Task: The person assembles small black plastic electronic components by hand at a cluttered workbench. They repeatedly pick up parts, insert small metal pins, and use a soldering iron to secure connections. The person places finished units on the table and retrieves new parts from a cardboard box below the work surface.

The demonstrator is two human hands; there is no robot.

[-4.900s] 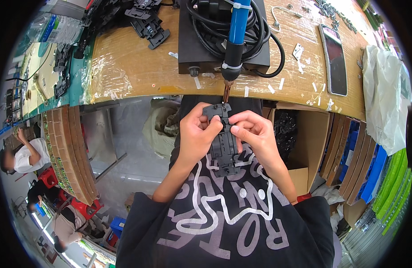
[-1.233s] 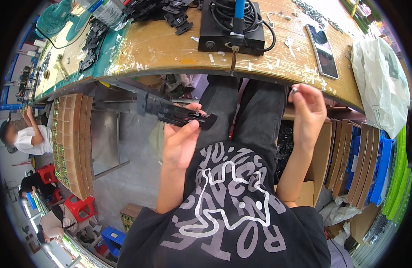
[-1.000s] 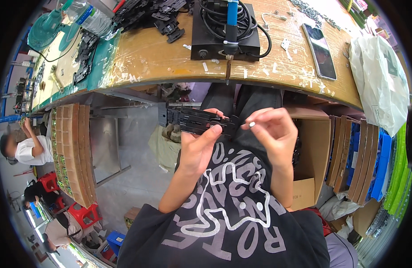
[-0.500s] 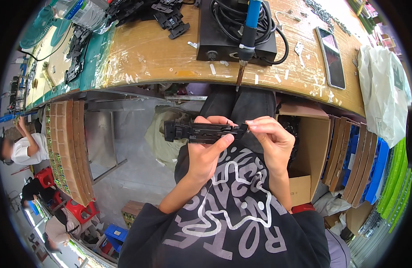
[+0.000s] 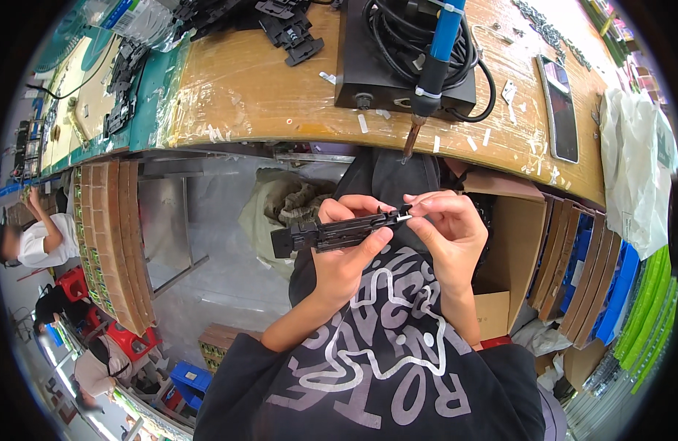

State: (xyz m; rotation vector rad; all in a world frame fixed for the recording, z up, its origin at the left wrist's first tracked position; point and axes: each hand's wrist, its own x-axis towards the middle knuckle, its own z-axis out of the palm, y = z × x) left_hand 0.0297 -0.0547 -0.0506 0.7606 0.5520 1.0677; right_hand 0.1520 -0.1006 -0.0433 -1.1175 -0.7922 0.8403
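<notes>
My left hand is closed around a long black plastic housing, thumb on the near side and fingers behind it. The housing lies slantwise in front of my shirt, its blocky left end lower than its right. At that right end my right hand is closed in a pinch, thumb and forefinger together. A small pale strip shows at those fingertips, against the end of the housing. Whether the strip is fixed to the housing, I cannot tell.
A soldering iron with a blue handle points down over the bench edge, in front of a black box with coiled cable. A phone lies to the right, beside a white plastic bag. Black plastic parts are heaped far left.
The housing has tilted, its left end dropping and its face turning. The pale strip now shows at my right fingertips. The bench appears shifted slightly rightward and down in view.
</notes>
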